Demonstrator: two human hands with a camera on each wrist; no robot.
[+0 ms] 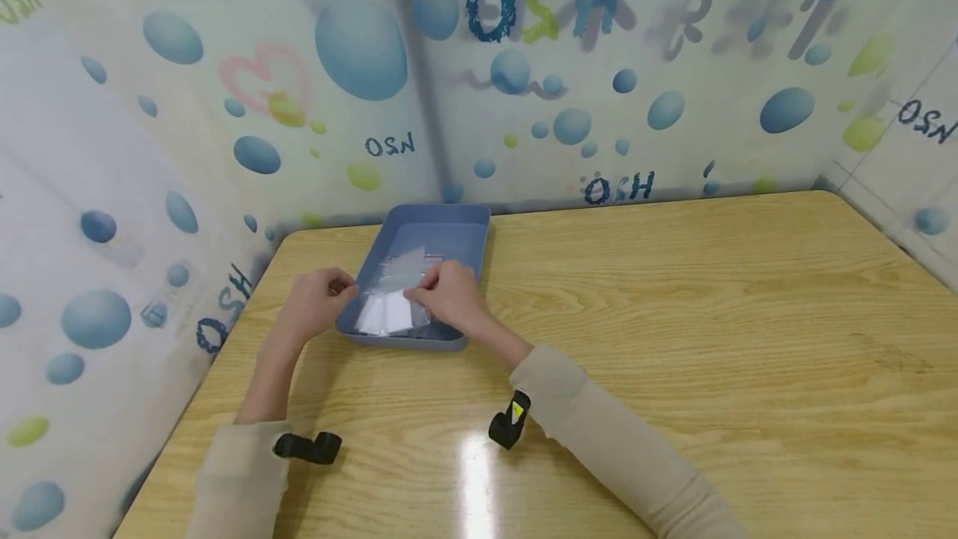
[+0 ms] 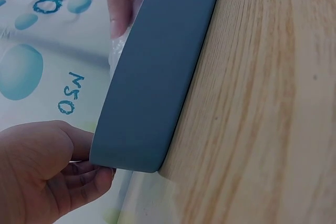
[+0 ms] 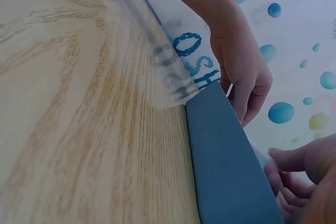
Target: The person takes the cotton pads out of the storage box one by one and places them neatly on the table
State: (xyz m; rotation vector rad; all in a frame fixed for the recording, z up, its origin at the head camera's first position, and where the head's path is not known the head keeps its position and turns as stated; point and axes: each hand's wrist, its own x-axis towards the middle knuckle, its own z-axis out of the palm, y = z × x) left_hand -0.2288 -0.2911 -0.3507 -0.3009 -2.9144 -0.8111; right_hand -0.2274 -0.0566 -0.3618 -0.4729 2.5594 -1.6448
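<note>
Inside a shallow blue-grey tray [image 1: 473, 227] lie several clear zip bags [image 1: 407, 264] with white pieces [image 1: 398, 313] in or under them. My left hand [image 1: 318, 302] is at the tray's left rim. In the left wrist view, that hand [image 2: 44, 169] pinches the left wall near the front corner, thumb inside and fingers outside. Over the tray's right side, my right hand [image 1: 452, 294] pinches a bag's clear plastic between thumb and forefinger. The right wrist view shows this hand [image 3: 302, 174] just above the rim, its lower fingers curled; the front wall hides most of the bags.
The tray stands on a wood-grain table [image 1: 636, 339] near its back left edge. Behind it hangs a pale curtain [image 1: 539, 123] with blue bubble prints. A black wrist camera [image 1: 308, 447] juts from the left sleeve, another camera [image 1: 511, 421] from the right.
</note>
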